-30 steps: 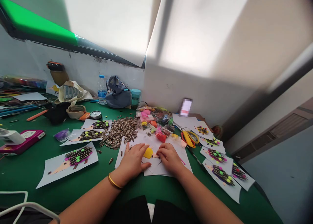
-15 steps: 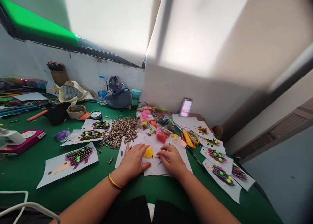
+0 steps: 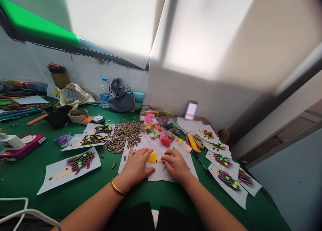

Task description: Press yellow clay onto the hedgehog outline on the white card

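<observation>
Between my hands, white paper carries a small hedgehog figure of modelling clay, with a yellow body and a peach-coloured snout pointing right. My left hand lies on the paper at the left of the yellow clay, fingers stretched out and thumb apart. At the snout's tip, my right hand has its thumb and forefinger pinched together. Whatever sits between those fingertips is too small or hidden to make out. A heap of striped sunflower seeds lies beyond my left hand.
Bagged coloured clay lies beyond the paper, with yellow-handled scissors and a dark pen to the right. Finished hedgehog cards flank both sides. A bottle, a blue bag and a phone stand along the wall.
</observation>
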A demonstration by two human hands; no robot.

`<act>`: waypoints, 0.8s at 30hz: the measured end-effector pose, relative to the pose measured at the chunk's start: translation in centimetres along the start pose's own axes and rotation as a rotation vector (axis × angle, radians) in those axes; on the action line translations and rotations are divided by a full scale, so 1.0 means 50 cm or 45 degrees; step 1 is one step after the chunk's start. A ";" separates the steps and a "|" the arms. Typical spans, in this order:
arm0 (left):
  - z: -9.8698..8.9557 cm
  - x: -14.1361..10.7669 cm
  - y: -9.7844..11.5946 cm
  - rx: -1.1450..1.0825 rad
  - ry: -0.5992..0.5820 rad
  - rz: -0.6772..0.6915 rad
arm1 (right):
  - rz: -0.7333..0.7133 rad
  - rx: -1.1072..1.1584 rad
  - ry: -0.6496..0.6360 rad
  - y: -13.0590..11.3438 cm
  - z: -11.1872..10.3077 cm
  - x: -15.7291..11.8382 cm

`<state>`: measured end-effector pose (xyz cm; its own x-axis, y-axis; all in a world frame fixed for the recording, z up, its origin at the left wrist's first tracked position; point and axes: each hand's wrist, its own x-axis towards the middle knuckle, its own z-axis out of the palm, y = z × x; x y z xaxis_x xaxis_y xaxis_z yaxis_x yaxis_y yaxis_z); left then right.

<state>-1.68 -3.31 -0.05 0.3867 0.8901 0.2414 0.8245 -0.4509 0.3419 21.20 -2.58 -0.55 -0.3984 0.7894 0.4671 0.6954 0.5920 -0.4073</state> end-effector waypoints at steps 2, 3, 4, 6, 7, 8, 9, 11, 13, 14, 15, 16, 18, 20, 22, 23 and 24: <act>-0.001 -0.001 0.001 -0.005 -0.001 -0.001 | -0.005 0.004 -0.005 -0.001 0.000 0.000; -0.002 -0.001 0.002 -0.009 0.000 -0.002 | -0.010 0.002 -0.011 -0.002 0.001 0.000; -0.003 -0.001 0.003 -0.012 0.000 -0.002 | -0.015 -0.002 -0.017 -0.002 0.002 0.000; -0.005 -0.002 0.004 -0.016 0.002 0.001 | -0.023 -0.012 -0.025 -0.003 0.004 0.000; -0.005 -0.002 0.004 -0.017 0.002 0.002 | -0.026 -0.016 -0.028 -0.003 0.005 0.000; -0.005 -0.002 0.004 -0.017 0.001 0.002 | -0.027 -0.017 -0.029 -0.002 0.006 0.000; -0.005 -0.001 0.004 -0.017 0.001 0.000 | -0.024 -0.016 -0.027 -0.001 0.006 0.000; -0.004 0.000 0.002 -0.018 -0.001 -0.003 | -0.001 -0.008 -0.003 0.001 0.005 0.000; -0.002 0.000 0.001 -0.022 -0.001 -0.003 | 0.030 0.002 0.025 0.005 0.004 0.001; -0.001 0.000 0.000 -0.025 -0.001 -0.003 | 0.043 0.005 0.032 0.007 0.004 0.001; -0.001 0.000 0.000 -0.026 0.000 -0.002 | 0.051 0.007 0.031 0.008 0.004 0.001; 0.000 0.000 -0.001 -0.027 0.002 -0.001 | 0.054 0.007 0.022 0.009 0.004 0.001; 0.001 0.000 -0.002 -0.027 0.008 0.003 | 0.050 0.004 -0.003 0.008 0.006 0.000; 0.001 0.000 -0.003 -0.025 0.013 0.006 | 0.048 -0.001 -0.018 0.007 0.007 0.000; 0.002 0.000 -0.004 -0.023 0.009 0.005 | 0.052 0.000 -0.022 0.006 0.007 -0.001; 0.002 0.000 -0.004 -0.022 0.005 0.003 | 0.056 0.004 -0.017 0.007 0.006 -0.001; 0.002 0.001 -0.004 -0.021 0.002 0.001 | 0.060 0.010 -0.006 0.008 0.006 -0.001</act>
<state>-1.78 -3.19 -0.22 0.3864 0.8897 0.2434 0.8172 -0.4525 0.3570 21.31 -2.35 -0.97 -0.3680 0.8171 0.4437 0.7090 0.5553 -0.4347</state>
